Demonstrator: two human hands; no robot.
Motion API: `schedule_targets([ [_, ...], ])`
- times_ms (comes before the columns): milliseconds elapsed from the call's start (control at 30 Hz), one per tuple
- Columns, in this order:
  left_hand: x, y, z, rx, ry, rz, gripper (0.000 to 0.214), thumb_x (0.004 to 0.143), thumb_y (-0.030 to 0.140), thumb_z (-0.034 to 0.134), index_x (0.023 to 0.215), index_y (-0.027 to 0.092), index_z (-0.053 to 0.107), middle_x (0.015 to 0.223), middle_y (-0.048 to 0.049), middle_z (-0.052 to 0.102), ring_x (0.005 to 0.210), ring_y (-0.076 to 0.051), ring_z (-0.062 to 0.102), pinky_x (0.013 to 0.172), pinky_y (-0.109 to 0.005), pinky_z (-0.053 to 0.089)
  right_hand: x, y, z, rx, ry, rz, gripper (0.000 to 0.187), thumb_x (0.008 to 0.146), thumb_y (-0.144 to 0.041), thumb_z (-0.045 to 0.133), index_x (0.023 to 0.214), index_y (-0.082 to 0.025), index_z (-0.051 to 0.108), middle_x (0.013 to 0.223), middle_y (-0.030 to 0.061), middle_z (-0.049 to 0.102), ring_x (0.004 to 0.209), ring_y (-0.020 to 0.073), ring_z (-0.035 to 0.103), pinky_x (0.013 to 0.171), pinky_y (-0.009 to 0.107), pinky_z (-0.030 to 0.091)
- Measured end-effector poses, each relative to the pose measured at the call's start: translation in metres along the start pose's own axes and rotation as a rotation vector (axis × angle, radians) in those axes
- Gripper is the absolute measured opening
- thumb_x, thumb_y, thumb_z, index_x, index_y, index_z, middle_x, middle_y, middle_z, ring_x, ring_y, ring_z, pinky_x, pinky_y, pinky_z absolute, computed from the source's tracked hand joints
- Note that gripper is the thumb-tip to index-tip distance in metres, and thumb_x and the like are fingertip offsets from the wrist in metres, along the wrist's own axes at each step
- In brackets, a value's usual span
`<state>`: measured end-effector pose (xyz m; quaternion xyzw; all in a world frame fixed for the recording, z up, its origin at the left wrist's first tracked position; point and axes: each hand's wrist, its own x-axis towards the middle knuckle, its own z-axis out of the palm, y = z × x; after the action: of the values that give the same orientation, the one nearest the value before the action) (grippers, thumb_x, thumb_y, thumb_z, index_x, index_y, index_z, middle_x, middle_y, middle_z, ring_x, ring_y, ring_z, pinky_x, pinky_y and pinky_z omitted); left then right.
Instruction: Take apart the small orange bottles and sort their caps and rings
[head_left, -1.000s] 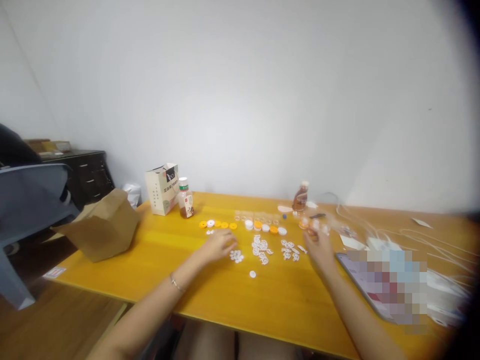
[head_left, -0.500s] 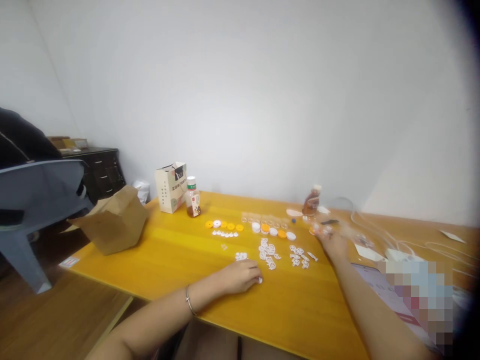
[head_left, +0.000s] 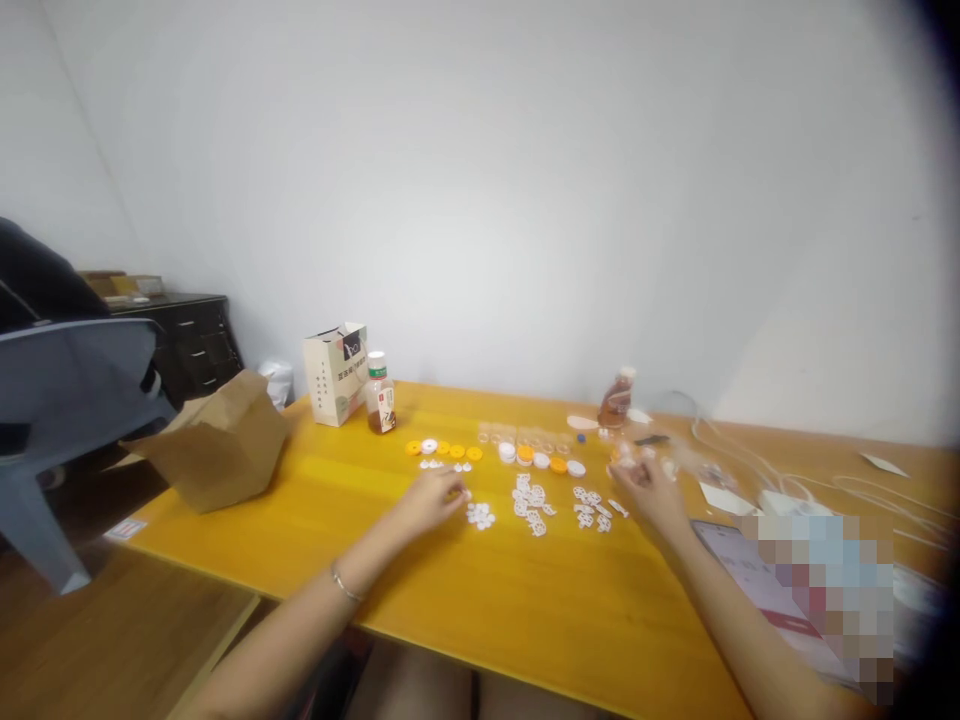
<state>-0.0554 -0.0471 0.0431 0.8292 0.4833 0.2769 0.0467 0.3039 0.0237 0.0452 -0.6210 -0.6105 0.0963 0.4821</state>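
My left hand point(head_left: 433, 497) rests on the yellow table point(head_left: 465, 590) with fingers curled at a little cluster of white discs point(head_left: 478, 516); what the fingertips hold is too small to tell. A row of yellow and white caps point(head_left: 442, 449) lies just beyond it. My right hand point(head_left: 646, 487) hovers near small clear pieces and an orange cap point(head_left: 625, 455), fingers bent, blurred. Between the hands lie several small white discs point(head_left: 531, 497) and a second group of discs point(head_left: 592, 508). A row of clear cups point(head_left: 525, 436) with white and orange caps point(head_left: 540, 460) stands behind.
A brown paper bag point(head_left: 217, 450) lies at the table's left end. A white gift bag point(head_left: 334, 372) and a tea bottle point(head_left: 380, 392) stand behind; another brown bottle point(head_left: 616, 398) farther right. White cables point(head_left: 750, 460) and a tablet point(head_left: 757, 585) lie right. A grey chair point(head_left: 75, 380) stands left.
My left hand moved from the near lone disc forward and left to the disc cluster. My right hand drew back slightly from the far clear pieces.
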Motion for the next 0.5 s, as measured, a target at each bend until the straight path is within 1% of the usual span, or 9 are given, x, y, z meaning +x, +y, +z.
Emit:
schedule_targets([
  [67, 0.003, -0.025, -0.013, 0.045, 0.001, -0.155, 0.016, 0.079, 0.026, 0.047, 0.074, 0.015, 0.057, 0.079, -0.0039, 0.058, 0.072, -0.015, 0.053, 0.067, -0.023, 0.039, -0.025, -0.017, 0.000, 0.075, -0.145, -0.051, 0.033, 0.067, -0.052, 0.055, 0.067, -0.019, 0.047, 0.056, -0.0024, 0.046, 0.051, 0.0125, 0.043, 0.050, 0.025, 0.034],
  [167, 0.005, -0.060, -0.025, 0.153, -0.003, -0.415, 0.011, 0.074, 0.024, 0.051, 0.072, 0.015, 0.058, 0.080, -0.0044, 0.060, 0.073, -0.016, 0.054, 0.064, -0.023, 0.038, -0.063, -0.043, 0.004, 0.185, -0.410, -0.100, 0.036, 0.067, -0.052, 0.057, 0.078, -0.018, 0.054, 0.064, -0.0002, 0.054, 0.056, 0.0137, 0.047, 0.053, 0.024, 0.038],
  [200, 0.006, -0.068, -0.026, 0.162, -0.007, -0.452, 0.011, 0.072, 0.023, 0.052, 0.071, 0.015, 0.058, 0.079, -0.0048, 0.060, 0.073, -0.017, 0.054, 0.063, -0.023, 0.038, -0.074, -0.051, 0.006, 0.214, -0.487, -0.118, 0.035, 0.068, -0.050, 0.057, 0.081, -0.018, 0.054, 0.067, 0.0006, 0.056, 0.059, 0.0140, 0.049, 0.054, 0.024, 0.039],
  [267, 0.005, -0.080, -0.026, 0.164, -0.014, -0.492, 0.010, 0.070, 0.023, 0.053, 0.069, 0.014, 0.058, 0.076, -0.0049, 0.061, 0.072, -0.018, 0.055, 0.062, -0.023, 0.038, -0.092, -0.065, 0.011, 0.270, -0.625, -0.158, 0.030, 0.072, -0.046, 0.056, 0.084, -0.019, 0.054, 0.070, 0.0006, 0.056, 0.061, 0.0138, 0.049, 0.056, 0.023, 0.040],
  [333, 0.006, -0.086, -0.022, 0.151, -0.021, -0.496, 0.009, 0.069, 0.022, 0.055, 0.069, 0.014, 0.059, 0.074, -0.0046, 0.062, 0.071, -0.018, 0.055, 0.062, -0.023, 0.038, -0.104, -0.074, 0.019, 0.318, -0.724, -0.192, 0.026, 0.074, -0.044, 0.055, 0.083, -0.019, 0.053, 0.071, 0.0004, 0.056, 0.062, 0.0132, 0.049, 0.057, 0.023, 0.040],
  [400, 0.007, -0.089, -0.018, 0.133, -0.025, -0.491, 0.009, 0.069, 0.022, 0.055, 0.070, 0.014, 0.060, 0.074, -0.0042, 0.062, 0.071, -0.017, 0.056, 0.062, -0.023, 0.039, -0.112, -0.079, 0.027, 0.374, -0.798, -0.219, 0.024, 0.074, -0.041, 0.055, 0.081, -0.019, 0.052, 0.072, 0.0006, 0.055, 0.064, 0.0130, 0.049, 0.060, 0.023, 0.041],
  [500, 0.008, -0.088, -0.017, 0.116, -0.010, -0.475, 0.010, 0.070, 0.021, 0.055, 0.074, 0.014, 0.061, 0.077, -0.0047, 0.063, 0.073, -0.017, 0.057, 0.066, -0.024, 0.040, -0.116, -0.080, 0.039, 0.399, -0.855, -0.240, 0.021, 0.075, -0.038, 0.056, 0.081, -0.018, 0.052, 0.073, 0.0005, 0.055, 0.063, 0.0122, 0.048, 0.059, 0.023, 0.040],
])
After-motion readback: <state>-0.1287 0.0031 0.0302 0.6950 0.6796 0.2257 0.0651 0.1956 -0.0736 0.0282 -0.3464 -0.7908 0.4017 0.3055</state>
